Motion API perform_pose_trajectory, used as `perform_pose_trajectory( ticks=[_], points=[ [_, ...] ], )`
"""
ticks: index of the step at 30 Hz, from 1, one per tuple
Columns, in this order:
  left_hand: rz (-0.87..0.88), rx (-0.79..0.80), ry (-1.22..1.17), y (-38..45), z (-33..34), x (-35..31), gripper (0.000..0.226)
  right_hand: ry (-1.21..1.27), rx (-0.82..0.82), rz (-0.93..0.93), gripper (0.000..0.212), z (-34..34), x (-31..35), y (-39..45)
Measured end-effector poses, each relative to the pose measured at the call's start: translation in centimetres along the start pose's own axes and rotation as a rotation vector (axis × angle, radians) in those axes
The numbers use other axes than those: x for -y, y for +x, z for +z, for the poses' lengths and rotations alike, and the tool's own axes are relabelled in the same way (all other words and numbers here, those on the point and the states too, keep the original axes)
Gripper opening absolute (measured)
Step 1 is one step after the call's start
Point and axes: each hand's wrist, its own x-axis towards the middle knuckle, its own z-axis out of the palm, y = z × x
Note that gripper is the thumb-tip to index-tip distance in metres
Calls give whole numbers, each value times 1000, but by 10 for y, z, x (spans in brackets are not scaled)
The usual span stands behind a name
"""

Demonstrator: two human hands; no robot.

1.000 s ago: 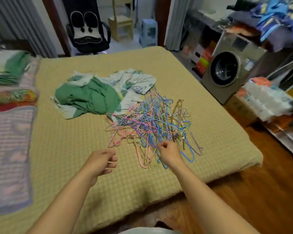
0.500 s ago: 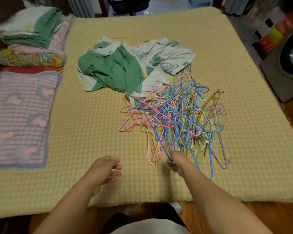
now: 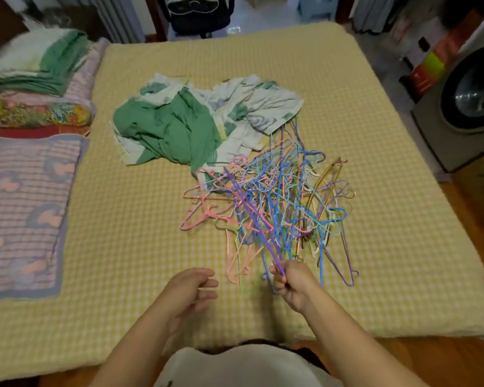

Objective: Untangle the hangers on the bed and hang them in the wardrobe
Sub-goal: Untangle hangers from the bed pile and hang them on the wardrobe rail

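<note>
Since half a second ago, our right hand (image 3: 291, 280) has been lifting: it is now pinching the near end of a purple hanger (image 3: 252, 216) between thumb and curled fingers and raising it, so the wire is slanting up out of the hanger pile (image 3: 274, 208) toward ten o'clock. Our left hand (image 3: 192, 291) is hovering at nine o'clock of the right, fingers loosely spread, holding nothing.

We are judging this as the first hanger being teased free; it is crossing many others, so the pile may drag along with it.

The pile is lying on the yellow bed (image 3: 129, 247), its far edge touching crumpled green and white cloth (image 3: 179, 127) at eleven o'clock. The wardrobe is not in view.

We are finding no readable writing or brand; the washing machine (image 3: 464, 107) at two o'clock is showing no legible label.
</note>
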Motion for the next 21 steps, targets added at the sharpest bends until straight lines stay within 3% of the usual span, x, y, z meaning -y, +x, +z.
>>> perform_pose_trajectory(
  ticks=[4,7,11,14,16,18,21],
  points=[
    [19,158,49,14,49,-11,28,-153,-12,-48,23,-4,-10,-8],
    [-7,181,65,36,87,-6,41,-287,51,-78,23,6,-30,-5],
    [81,14,100,57,102,9,15,-445,219,-49,21,6,-40,7],
    [261,-194,-148,55,98,6,14,-620,370,-37,24,1,-36,22],
    [349,-246,-184,51,93,4,22,-871,283,-171,21,-9,-25,41],
    [320,-286,-203,46,85,5,22,-1264,85,-393,22,-29,-10,57],
    [278,-300,-263,42,76,9,18,-1543,-17,-417,41,-61,-2,89]
  ],
)
